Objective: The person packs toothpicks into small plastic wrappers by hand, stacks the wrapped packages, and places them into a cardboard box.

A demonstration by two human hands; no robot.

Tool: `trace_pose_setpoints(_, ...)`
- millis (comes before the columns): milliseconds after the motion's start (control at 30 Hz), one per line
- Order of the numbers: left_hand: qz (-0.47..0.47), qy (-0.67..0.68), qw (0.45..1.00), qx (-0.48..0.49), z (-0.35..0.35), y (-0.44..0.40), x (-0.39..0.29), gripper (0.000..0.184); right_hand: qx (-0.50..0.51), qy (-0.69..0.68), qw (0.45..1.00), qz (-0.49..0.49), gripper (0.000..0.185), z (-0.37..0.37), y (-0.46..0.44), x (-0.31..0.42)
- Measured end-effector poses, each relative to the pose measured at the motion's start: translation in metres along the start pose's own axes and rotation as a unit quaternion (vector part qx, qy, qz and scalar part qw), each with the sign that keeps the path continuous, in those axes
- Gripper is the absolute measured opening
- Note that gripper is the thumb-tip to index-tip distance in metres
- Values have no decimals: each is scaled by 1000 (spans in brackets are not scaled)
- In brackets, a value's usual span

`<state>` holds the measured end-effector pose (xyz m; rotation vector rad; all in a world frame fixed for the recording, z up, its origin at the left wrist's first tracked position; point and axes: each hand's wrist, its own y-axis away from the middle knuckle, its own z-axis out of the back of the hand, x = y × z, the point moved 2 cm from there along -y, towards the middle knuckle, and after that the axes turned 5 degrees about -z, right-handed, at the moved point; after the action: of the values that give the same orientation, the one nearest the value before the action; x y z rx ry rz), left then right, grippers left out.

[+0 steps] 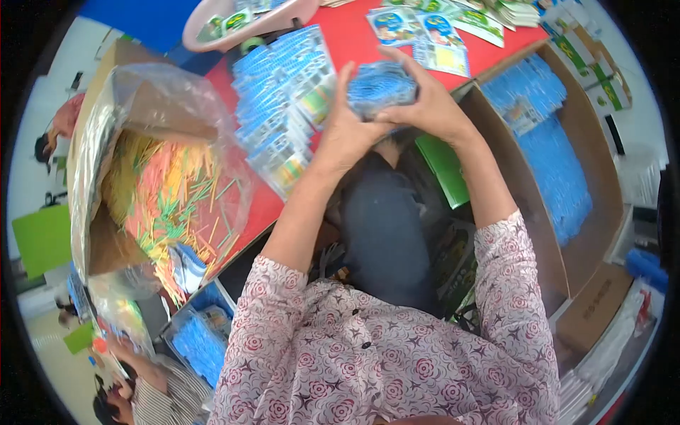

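Observation:
Between my two hands is a stack of blue-and-white packets [381, 86], held over the front edge of the red table. My left hand [348, 124] grips the stack's left side, and my right hand [430, 103] closes round its right side. Just left of my hands, overlapping rows of similar blue-edged packets [280, 88] lie spread on the table. Beyond the stack are a few flat printed packets [418, 32]. The print on the held stack is blurred.
An open carton lined with clear plastic [106, 163] holds many thin coloured sticks [170, 191] at left. At right, a long cardboard box [602, 212] contains blue packets [552, 170]. A pink basin [205, 35] stands at the back. Another person [152, 386] sits at lower left.

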<state>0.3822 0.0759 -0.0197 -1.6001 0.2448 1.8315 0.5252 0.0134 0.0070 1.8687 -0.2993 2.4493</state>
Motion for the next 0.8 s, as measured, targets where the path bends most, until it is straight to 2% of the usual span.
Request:
trace_pose_setpoints(67,-10,8,1000,3,-4,-1,-1,98,2,-44,998,52,86,1,1,5)
trace_pose_setpoints(100,0,35,999,-11,-4,0,-3,97,-13,-35,998,47,86,2,0,4)
trace_pose_setpoints(167,10,67,998,-16,-4,0,-1,96,-15,-25,995,96,80,-3,-1,-2)
trace_pose_setpoints(333,6,6,1000,7,-3,-7,25,93,6,27,995,98,77,-3,-12,-19)
trace_pose_setpoints(433,18,-9,1000,17,-2,-13,31,91,-59,36,993,91,74,-10,-9,-24)
trace_pose_setpoints(600,3,32,997,74,-3,-10,-32,93,-75,12,995,58,72,3,19,14)
trace_pose_setpoints(700,-24,54,993,99,-13,-5,-74,96,-75,-4,997,4,69,22,45,40)
trace_pose_setpoints(800,-50,-10,985,164,-26,0,-91,105,-81,17,996,-20,69,39,71,55)
